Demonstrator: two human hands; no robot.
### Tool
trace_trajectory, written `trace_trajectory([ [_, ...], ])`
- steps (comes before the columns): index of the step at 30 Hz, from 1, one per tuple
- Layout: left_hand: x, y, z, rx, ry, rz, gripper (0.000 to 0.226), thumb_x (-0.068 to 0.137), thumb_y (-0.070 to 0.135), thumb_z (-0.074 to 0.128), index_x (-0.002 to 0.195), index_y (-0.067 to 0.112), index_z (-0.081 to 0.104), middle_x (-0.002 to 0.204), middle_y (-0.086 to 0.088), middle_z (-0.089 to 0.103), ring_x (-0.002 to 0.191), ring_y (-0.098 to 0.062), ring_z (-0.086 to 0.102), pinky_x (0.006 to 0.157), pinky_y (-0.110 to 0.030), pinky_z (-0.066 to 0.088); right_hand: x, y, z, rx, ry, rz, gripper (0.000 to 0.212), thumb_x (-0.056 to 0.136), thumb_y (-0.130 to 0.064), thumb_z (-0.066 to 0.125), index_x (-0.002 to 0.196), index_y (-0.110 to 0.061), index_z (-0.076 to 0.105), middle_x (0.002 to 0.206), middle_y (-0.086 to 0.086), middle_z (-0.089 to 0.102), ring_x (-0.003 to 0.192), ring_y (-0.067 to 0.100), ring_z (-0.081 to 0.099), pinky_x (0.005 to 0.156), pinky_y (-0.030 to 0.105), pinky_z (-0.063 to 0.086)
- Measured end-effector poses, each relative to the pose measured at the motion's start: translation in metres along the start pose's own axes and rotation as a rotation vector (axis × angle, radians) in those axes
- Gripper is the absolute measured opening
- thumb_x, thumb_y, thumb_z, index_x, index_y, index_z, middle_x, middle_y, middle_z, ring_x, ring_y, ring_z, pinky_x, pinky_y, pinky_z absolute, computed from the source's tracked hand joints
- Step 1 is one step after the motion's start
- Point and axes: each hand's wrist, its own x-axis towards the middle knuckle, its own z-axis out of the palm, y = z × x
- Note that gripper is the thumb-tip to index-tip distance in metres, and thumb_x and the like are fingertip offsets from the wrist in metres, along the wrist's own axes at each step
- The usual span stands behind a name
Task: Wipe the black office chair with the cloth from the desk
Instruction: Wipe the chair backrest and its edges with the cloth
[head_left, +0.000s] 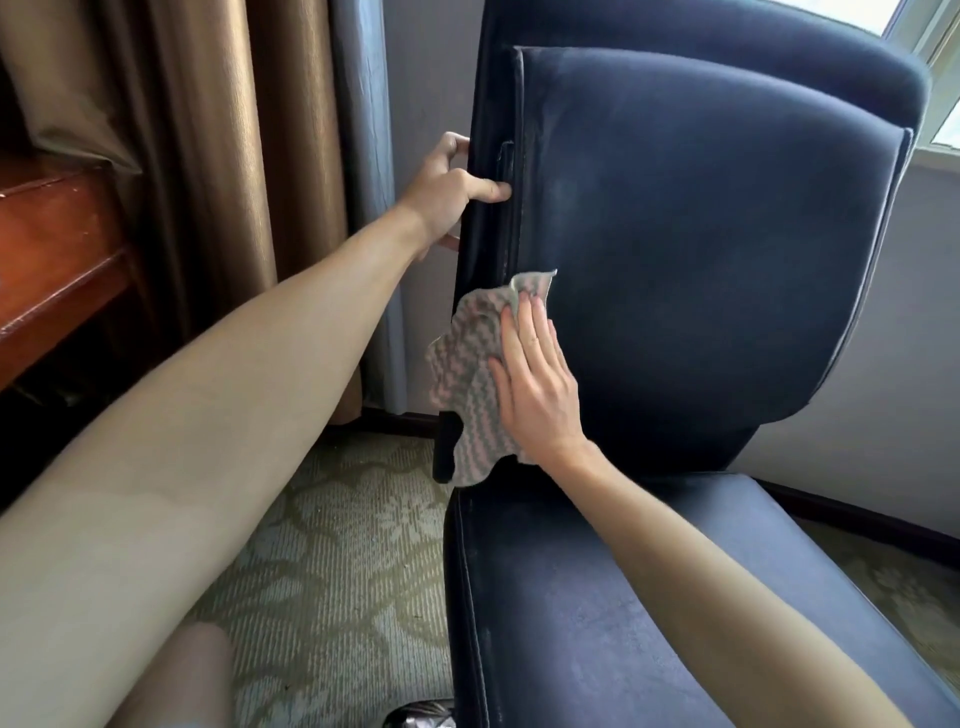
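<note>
Wiping in progress, head view. Item: black office chair (701, 249), padded backrest upright, seat cushion below it in the foreground, upholstery dusty and dull in patches. Position: on patterned carpet (332, 545), near a grey wall with a window at the upper right.

Item: cloth (467, 374), grey and pale woven zigzag pattern, crumpled, pressed flat against the lower left part of the backrest; its lower end hangs over the backrest's left edge, just above the seat.

Right hand (535, 384): palm and spread fingers laid flat on the cloth, holding it against the backrest; grip apart, not curled round the fabric.

Left hand (447, 187): grip clamped on the backrest's left side edge, thumb on the front face, fingers wrapped behind.

Surroundings: brown curtain (218, 156) and grey curtain (363, 104) hanging left of the chair; wooden worktop (57, 249) at the far left, edge only visible.
</note>
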Motion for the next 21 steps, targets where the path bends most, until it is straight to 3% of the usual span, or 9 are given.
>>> trace_trajectory([
  [4,-0.001,0.001,0.002,-0.004,0.0,-0.004,0.033,0.081,0.014,0.069,0.104,0.023,0.048,0.086,0.005,0.07,0.063,-0.009,0.069,0.044,-0.027,0.05,-0.047,0.006,-0.006,0.071,-0.099,-0.048,0.061,0.078,0.022,0.055,0.136,0.005,0.049,0.146,0.02,0.043,0.14,0.033,0.035,0.11,0.048,0.038],
  [10,-0.004,0.004,0.001,-0.012,0.001,-0.005,0.034,0.081,0.013,0.068,0.105,0.023,0.047,0.088,0.004,0.07,0.062,-0.008,0.069,0.044,-0.026,0.05,-0.042,0.002,-0.024,0.098,-0.124,-0.088,0.041,0.096,0.005,0.032,0.132,0.008,0.052,0.144,0.022,0.045,0.137,0.035,0.039,0.103,0.049,0.045],
  [12,-0.004,0.004,0.001,-0.013,0.01,-0.004,0.034,0.081,0.013,0.069,0.106,0.023,0.048,0.088,0.004,0.07,0.062,-0.009,0.069,0.044,-0.027,0.05,-0.025,-0.001,-0.026,0.084,-0.049,-0.008,0.038,0.099,0.003,0.033,0.133,0.01,0.049,0.144,0.024,0.044,0.137,0.037,0.039,0.105,0.048,0.044],
  [14,-0.005,0.003,0.0,-0.01,0.017,-0.006,0.034,0.081,0.013,0.069,0.106,0.022,0.049,0.087,0.004,0.07,0.061,-0.009,0.069,0.044,-0.027,0.05,0.005,-0.001,-0.028,0.048,0.022,0.075,0.041,0.093,0.013,0.041,0.134,0.011,0.046,0.143,0.026,0.043,0.135,0.038,0.04,0.105,0.043,0.045],
  [18,-0.005,0.002,0.0,-0.011,0.033,-0.005,0.034,0.079,0.014,0.071,0.103,0.023,0.049,0.089,0.003,0.07,0.06,-0.008,0.068,0.043,-0.027,0.049,0.059,0.001,-0.024,-0.007,0.083,0.042,0.035,0.096,0.008,0.035,0.125,0.018,0.052,0.132,0.034,0.051,0.122,0.047,0.051,0.092,0.049,0.053],
  [21,-0.006,0.002,0.0,0.0,0.04,-0.006,0.035,0.078,0.015,0.071,0.103,0.023,0.048,0.09,0.004,0.07,0.062,-0.01,0.068,0.043,-0.027,0.049,0.056,-0.006,-0.018,0.017,0.036,0.085,0.044,0.098,0.002,0.043,0.14,0.015,0.035,0.148,0.032,0.031,0.14,0.043,0.029,0.112,0.049,0.035],
])
